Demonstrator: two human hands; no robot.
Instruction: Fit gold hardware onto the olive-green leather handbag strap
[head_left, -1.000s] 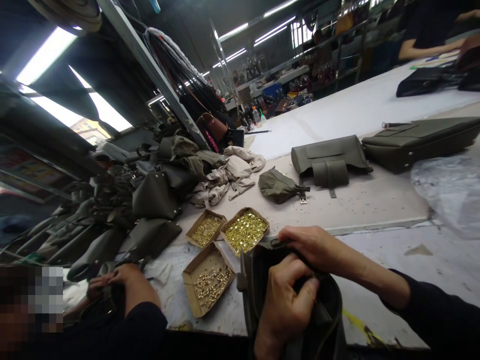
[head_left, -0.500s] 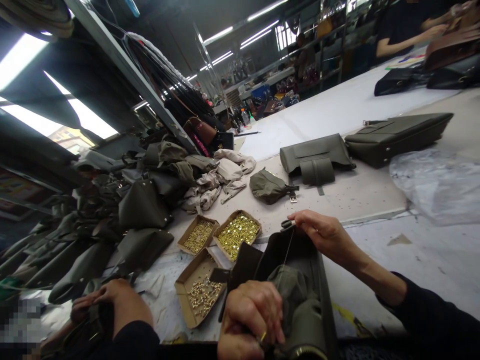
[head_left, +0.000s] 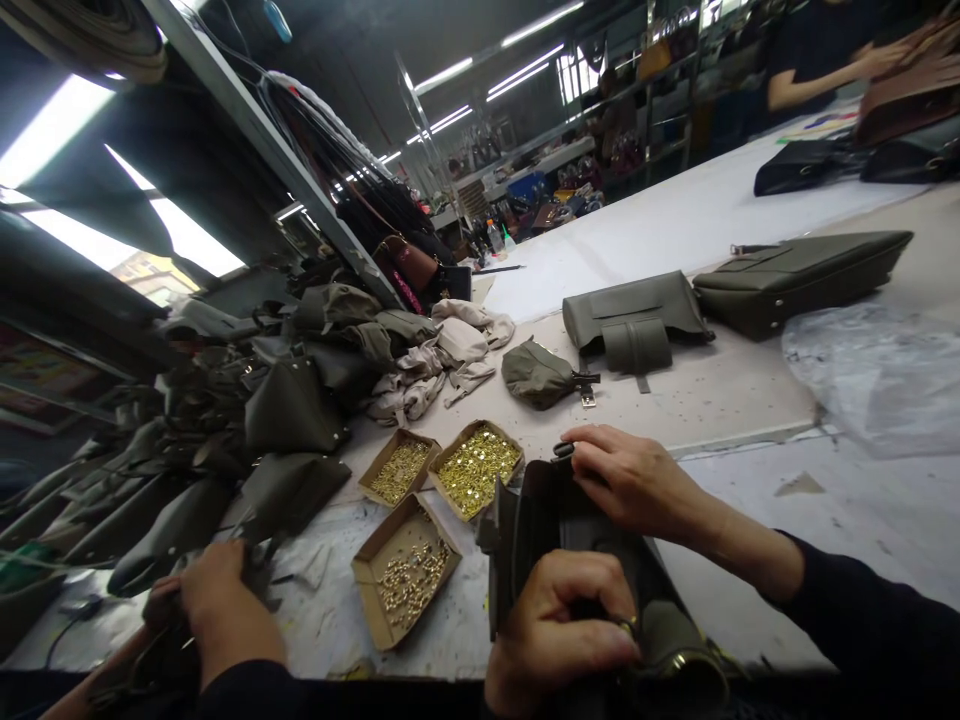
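Note:
A dark olive handbag [head_left: 536, 510] lies open in front of me, tilted on the table. My right hand [head_left: 630, 480] has its fingers closed over the bag's far edge; a small grey rounded piece [head_left: 562, 451] sits at the fingertips. Over the near part of the bag, my left hand [head_left: 566, 625] pinches thumb and forefinger together. A gold glint shows at that pinch, but the thing held is too hidden to name. Below it shows a rolled olive part [head_left: 679, 640] with a gold-coloured curved edge. The bag's inside is mostly covered by my hands.
Cardboard trays of gold-coloured hardware [head_left: 480, 470] [head_left: 397, 470] [head_left: 409, 580] stand left of the bag. An olive pouch [head_left: 536, 375], a flapped bag [head_left: 637, 315], another bag [head_left: 810, 275] and clear plastic [head_left: 877, 375] lie beyond. Bags pile up at left, where another person's hand [head_left: 225, 600] works.
My left hand has moved right and turned into a pinch. My right hand has come lower onto the bag's edge. The thin thread between my hands no longer shows, and the bag has shifted.

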